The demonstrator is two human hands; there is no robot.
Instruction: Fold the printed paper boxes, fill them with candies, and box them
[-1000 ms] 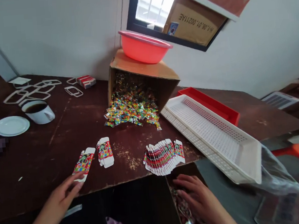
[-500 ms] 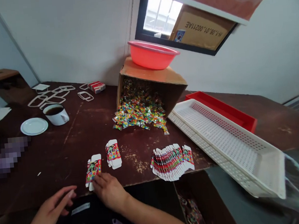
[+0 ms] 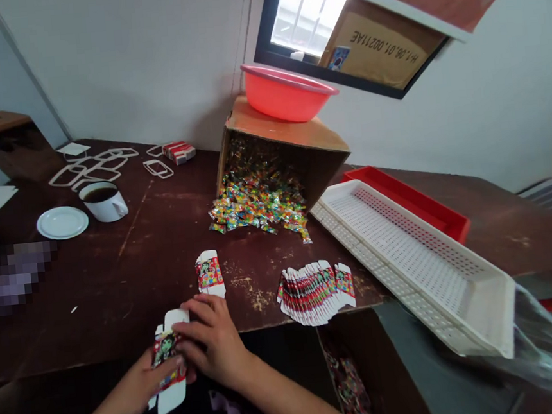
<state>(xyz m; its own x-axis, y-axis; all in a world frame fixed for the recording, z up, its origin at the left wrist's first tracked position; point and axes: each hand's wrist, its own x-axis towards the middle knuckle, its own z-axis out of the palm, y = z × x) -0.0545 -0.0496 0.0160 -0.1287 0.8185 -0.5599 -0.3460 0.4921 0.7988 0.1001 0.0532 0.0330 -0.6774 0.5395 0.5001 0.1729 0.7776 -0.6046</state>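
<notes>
Close to my body, past the table's front edge, my left hand (image 3: 149, 382) grips a flattened printed candy box (image 3: 165, 349) with white flaps at both ends. My right hand (image 3: 215, 338) has its fingers curled over the upper right side of that box. Whether it is one box or a thin stack I cannot tell. Just beyond my right hand lies a small pile of similar flat boxes (image 3: 210, 274). Farther right, a fanned row of flat boxes (image 3: 310, 293) rests along the table edge.
A carton (image 3: 293, 136) on its side spills small wrapped candy packets (image 3: 256, 202); a pink basin (image 3: 290, 93) sits on top. At right are a white perforated tray (image 3: 417, 272) and a red tray (image 3: 411, 201). A mug (image 3: 106, 206) and white lid (image 3: 62, 223) stand left.
The flat box by my right hand has been picked up from the table and drawn toward me. My left hand, earlier empty, now grips it, and my right hand has shifted onto its upper side.
</notes>
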